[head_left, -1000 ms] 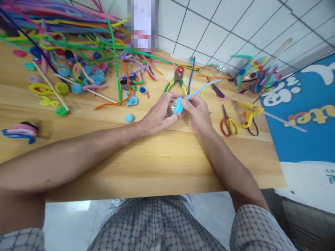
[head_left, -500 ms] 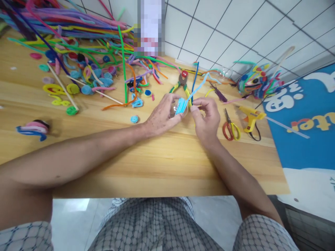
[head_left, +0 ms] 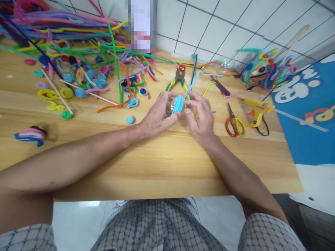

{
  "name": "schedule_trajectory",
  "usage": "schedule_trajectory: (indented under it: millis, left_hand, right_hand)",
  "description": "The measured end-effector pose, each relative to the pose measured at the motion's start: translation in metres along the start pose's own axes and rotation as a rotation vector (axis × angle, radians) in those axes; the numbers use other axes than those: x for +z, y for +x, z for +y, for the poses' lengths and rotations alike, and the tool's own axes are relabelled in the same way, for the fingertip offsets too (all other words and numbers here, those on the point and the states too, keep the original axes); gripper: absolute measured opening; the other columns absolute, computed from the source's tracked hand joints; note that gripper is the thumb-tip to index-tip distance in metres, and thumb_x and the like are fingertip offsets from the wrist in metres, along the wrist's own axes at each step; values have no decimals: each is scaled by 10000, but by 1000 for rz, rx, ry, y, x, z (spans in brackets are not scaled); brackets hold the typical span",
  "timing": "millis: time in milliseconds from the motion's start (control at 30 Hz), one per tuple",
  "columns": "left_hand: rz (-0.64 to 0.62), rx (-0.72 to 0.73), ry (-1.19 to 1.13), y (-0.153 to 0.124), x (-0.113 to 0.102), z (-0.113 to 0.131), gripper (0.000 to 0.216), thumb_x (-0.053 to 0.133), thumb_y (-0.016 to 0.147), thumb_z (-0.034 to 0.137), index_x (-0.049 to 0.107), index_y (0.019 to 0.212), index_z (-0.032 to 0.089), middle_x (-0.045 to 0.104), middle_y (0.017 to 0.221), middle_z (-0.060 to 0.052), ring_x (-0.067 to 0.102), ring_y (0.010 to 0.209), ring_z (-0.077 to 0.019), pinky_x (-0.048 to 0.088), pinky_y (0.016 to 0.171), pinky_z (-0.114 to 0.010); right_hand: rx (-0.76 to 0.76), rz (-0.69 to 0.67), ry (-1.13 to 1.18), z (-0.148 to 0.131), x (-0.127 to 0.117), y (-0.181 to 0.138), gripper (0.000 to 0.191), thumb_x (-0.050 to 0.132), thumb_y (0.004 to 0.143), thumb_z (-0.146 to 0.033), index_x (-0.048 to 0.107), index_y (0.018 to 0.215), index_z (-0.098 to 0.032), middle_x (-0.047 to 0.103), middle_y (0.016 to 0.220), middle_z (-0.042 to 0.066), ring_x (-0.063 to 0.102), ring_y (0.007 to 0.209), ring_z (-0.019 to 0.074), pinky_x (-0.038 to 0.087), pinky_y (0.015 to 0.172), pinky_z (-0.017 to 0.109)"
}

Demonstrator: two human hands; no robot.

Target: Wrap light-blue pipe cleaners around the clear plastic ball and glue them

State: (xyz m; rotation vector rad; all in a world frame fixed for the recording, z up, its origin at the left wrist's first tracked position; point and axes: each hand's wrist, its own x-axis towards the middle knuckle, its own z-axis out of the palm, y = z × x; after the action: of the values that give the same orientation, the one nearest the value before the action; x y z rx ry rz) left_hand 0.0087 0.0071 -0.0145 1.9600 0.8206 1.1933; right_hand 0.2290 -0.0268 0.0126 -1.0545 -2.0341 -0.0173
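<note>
A clear plastic ball (head_left: 170,108) sits in my left hand (head_left: 157,115), whose fingers and thumb close around it. Light blue pipe cleaner (head_left: 178,104) is wound in rows over the ball's right side. Its loose end rises and bends away to the right. My right hand (head_left: 201,116) is just right of the ball, thumb and fingers apart, fingertips at the base of that loose end; whether they press on it I cannot tell. Behind my hands lie pliers (head_left: 180,75) with green and yellow handles, partly covered. A dark blue pipe cleaner (head_left: 194,71) stands out beside them.
Scissors (head_left: 232,122) and a yellow glue gun (head_left: 258,111) lie to the right. A decorated, colourful piece (head_left: 261,71) and another clear ball (head_left: 225,64) are at the back right. Pipe cleaners (head_left: 65,26) and small coils (head_left: 81,92) crowd the left. A striped piece (head_left: 30,135) lies front left.
My right hand has moved left toward the ball, its thumb and fingers now apart. The loose blue end now bends over to the right. The whole view has shifted slightly.
</note>
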Motion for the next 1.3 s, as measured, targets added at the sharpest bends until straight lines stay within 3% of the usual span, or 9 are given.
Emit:
schedule_trajectory:
  millis: [200,333,467,567,633,833,1000,1133,1300]
  left_hand:
    - [-10,26,-2,0,-3,1,555,715,1034,579,537,1437,242,669,1431,-142,688,1335,-299,590,1167,-483]
    - [-25,14,3,0,-5,1,546,719,1033,566,531,1439,253,671,1457,-149,685,1361,-311,587,1192,-509]
    - [-34,20,29,0,-5,2,521,716,1024,493,537,1449,250,672,1455,-157,680,1374,-319,580,1232,-548]
    - [-43,24,43,0,-5,3,526,721,1007,447,539,1460,253,667,1468,-156,674,1390,-323,585,1238,-554]
    - [-48,35,41,0,-5,3,529,728,995,437,544,1456,257,670,1474,-153,674,1391,-326,595,1227,-554]
    - [-59,86,66,3,-3,5,512,681,980,364,541,1450,217,672,1472,-173,671,1414,-330,601,1225,-547]
    - [-59,124,97,4,-2,5,521,652,978,329,529,1464,186,674,1468,-189,670,1428,-331,595,1228,-537]
    - [-50,118,98,5,-1,3,540,666,963,336,530,1465,191,685,1473,-186,673,1426,-350,590,1224,-557]
    - [-52,113,105,5,0,4,519,672,972,333,533,1458,215,687,1477,-165,671,1430,-320,592,1228,-519]
  right_hand:
    - [-1,0,17,0,0,1,370,493,1184,-403,649,1512,-336,694,1630,102,653,1537,329,529,1293,636]
    - [37,27,55,-1,2,2,323,512,1181,-441,714,1398,-312,733,1536,104,678,1476,318,555,1259,613]
    - [334,131,284,3,5,4,378,672,1087,-640,755,1212,-294,784,1240,71,749,1175,257,653,1025,455]
    - [599,52,582,7,5,11,515,831,929,-754,780,1154,-294,783,1049,16,723,956,200,642,909,373]
    - [680,9,732,8,5,17,576,929,809,-771,795,1098,-291,784,1011,3,711,939,194,636,912,365]
    - [738,-27,872,6,4,27,595,1052,628,-721,761,904,-282,807,1040,-1,720,983,205,629,1030,411]
    - [782,-3,863,10,5,23,444,1043,683,-563,769,883,-275,747,923,-15,675,909,187,612,968,381]
    - [786,-3,858,12,9,21,313,963,750,-455,777,917,-266,773,1051,10,708,984,190,607,1037,389]
    - [822,-7,856,12,12,22,322,951,744,-466,768,923,-270,821,1111,29,744,1028,217,628,1041,424]
